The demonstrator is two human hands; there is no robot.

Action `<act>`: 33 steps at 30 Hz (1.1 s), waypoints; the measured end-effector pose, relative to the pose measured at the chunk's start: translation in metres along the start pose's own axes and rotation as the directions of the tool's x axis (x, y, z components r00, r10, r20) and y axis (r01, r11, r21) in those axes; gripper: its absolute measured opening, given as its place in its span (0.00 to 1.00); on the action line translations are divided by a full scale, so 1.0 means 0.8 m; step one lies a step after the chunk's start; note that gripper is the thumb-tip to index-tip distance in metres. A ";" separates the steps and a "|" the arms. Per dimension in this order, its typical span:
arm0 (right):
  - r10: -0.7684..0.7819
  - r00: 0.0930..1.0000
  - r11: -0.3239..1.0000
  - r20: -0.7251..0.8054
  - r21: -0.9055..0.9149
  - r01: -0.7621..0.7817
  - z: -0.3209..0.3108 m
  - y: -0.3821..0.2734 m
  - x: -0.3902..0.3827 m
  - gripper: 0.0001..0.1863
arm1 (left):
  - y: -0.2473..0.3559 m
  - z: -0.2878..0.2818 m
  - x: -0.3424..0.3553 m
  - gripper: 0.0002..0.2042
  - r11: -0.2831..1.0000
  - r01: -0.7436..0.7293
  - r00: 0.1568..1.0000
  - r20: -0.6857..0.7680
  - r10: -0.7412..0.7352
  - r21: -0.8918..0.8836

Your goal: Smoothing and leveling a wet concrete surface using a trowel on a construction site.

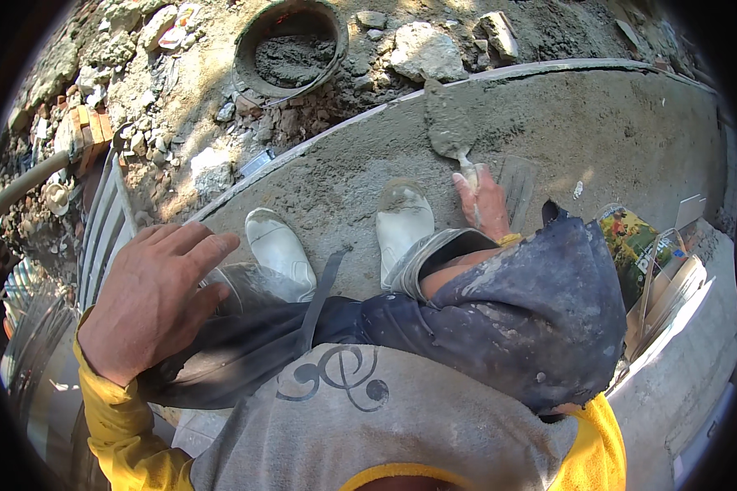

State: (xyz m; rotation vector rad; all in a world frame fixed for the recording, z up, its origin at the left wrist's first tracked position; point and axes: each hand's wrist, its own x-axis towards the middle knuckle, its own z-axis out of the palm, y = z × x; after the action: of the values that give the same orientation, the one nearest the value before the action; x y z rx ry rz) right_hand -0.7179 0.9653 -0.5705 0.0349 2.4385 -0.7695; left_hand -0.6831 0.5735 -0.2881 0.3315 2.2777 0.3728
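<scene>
My right hand (485,202) is wrapped around the pale handle of a trowel (450,123). Wet grey mortar coats the blade, which lies on or just over the concrete slab (581,123) with its tip near the far edge. A flat greyish piece (517,184), perhaps a board or float, lies right beside that hand. My left hand (160,286) is empty, its fingers stretched out, and appears to rest by my left knee. Beyond the slab edge stands a round bucket (342,51) with grey mortar (295,61) inside.
My white boots (405,221) stand on the slab. Rubble and a large stone (426,51) line its far side. On the left are orange bricks (90,135), a wooden handle (29,188) and ribbed grey bars (110,204). A colourful bag (628,245) sits at right.
</scene>
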 end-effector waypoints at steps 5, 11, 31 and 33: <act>-0.135 0.980 0.972 0.146 -0.173 0.159 0.026 -0.041 -0.017 0.23 | 0.008 -0.005 0.009 0.23 1.000 -0.022 1.000 0.019 0.022 -0.002; -0.035 0.974 0.987 -0.223 -0.163 -0.002 -0.022 0.019 0.042 0.21 | 0.000 0.005 -0.006 0.23 0.999 0.031 0.999 -0.018 -0.031 0.027; 0.237 0.931 0.967 -0.276 0.155 -0.200 -0.102 0.068 0.097 0.24 | 0.000 0.000 -0.003 0.24 0.999 0.050 0.998 0.041 -0.050 -0.007; 0.289 0.926 0.923 -0.243 0.327 -0.203 -0.105 0.061 0.100 0.23 | -0.001 0.002 -0.008 0.24 0.999 0.045 0.999 0.025 -0.044 -0.012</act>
State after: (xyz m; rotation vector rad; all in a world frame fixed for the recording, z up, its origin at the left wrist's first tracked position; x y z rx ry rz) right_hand -0.8190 1.0396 -0.5825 0.6024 2.4910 -1.0665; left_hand -0.6781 0.5708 -0.2852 0.2773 2.2543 0.3579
